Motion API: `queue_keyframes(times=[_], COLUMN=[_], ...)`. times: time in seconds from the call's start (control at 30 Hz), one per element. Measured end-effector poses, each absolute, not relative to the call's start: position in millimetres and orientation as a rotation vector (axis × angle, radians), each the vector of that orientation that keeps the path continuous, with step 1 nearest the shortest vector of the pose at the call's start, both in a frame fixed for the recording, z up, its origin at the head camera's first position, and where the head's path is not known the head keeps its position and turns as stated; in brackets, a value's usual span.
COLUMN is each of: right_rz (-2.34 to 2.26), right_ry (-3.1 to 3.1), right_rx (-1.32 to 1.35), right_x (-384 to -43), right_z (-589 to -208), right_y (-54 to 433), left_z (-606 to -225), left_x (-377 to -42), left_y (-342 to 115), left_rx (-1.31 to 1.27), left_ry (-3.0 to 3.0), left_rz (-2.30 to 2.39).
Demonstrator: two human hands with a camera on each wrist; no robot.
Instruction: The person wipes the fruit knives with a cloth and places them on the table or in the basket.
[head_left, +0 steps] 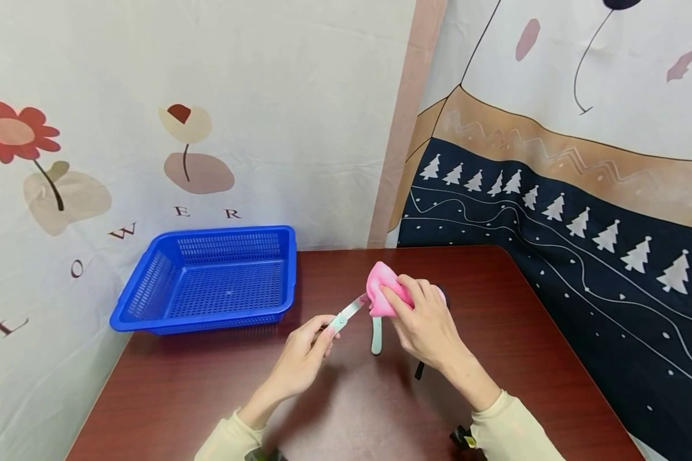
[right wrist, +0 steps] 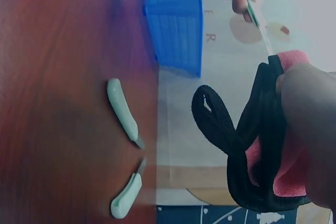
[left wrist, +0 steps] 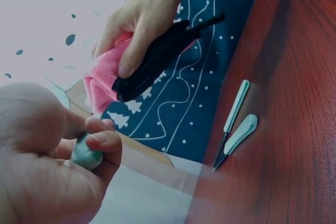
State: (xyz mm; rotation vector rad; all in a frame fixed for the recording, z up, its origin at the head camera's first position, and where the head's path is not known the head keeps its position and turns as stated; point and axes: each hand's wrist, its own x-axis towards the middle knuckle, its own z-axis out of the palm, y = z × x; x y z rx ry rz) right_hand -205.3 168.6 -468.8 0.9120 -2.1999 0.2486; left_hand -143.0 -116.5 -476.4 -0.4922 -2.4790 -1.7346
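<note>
My left hand (head_left: 305, 355) grips a small knife by its mint-green handle (head_left: 338, 322), with the blade (head_left: 354, 307) angled up to the right. In my right hand (head_left: 427, 320) is a folded pink cloth (head_left: 383, 288) with black edging and a black loop (right wrist: 215, 119), pinched between thumb and fingers. The blade's tip meets the cloth's edge; whether it goes into a fold is hidden. Two more mint-handled knives (right wrist: 123, 111) lie on the table below the hands; in the head view the right hand and cloth cover most of them.
A blue perforated plastic basket (head_left: 207, 320) stands at the table's back left, with nothing in it. The dark red wooden table (head_left: 207, 397) meets a printed fabric backdrop (head_left: 323, 128) behind and on the right.
</note>
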Motion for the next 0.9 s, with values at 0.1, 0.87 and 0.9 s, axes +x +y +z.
queue_keyframes(times=[0.1,0.87,0.9], right_rz=[0.256,0.324,0.318], right_ry=[-2.216,-2.024,-2.019], right_rx=[0.855,1.103,1.112], right_x=[-207.8,-187.1,-186.4], right_z=[-466.9,-468.2,-469.2], right_y=[174.8,137.7,136.3], left_z=[-475.8,-476.1,-476.0], left_x=[-142.5,-149.3,-149.4], left_y=[-116.7,-113.5,-113.5], left_rx=[-0.482,-0.447,-0.448], left_ry=[-2.486,-2.492,-2.493], left_rz=[-1.742,-1.786,-1.788])
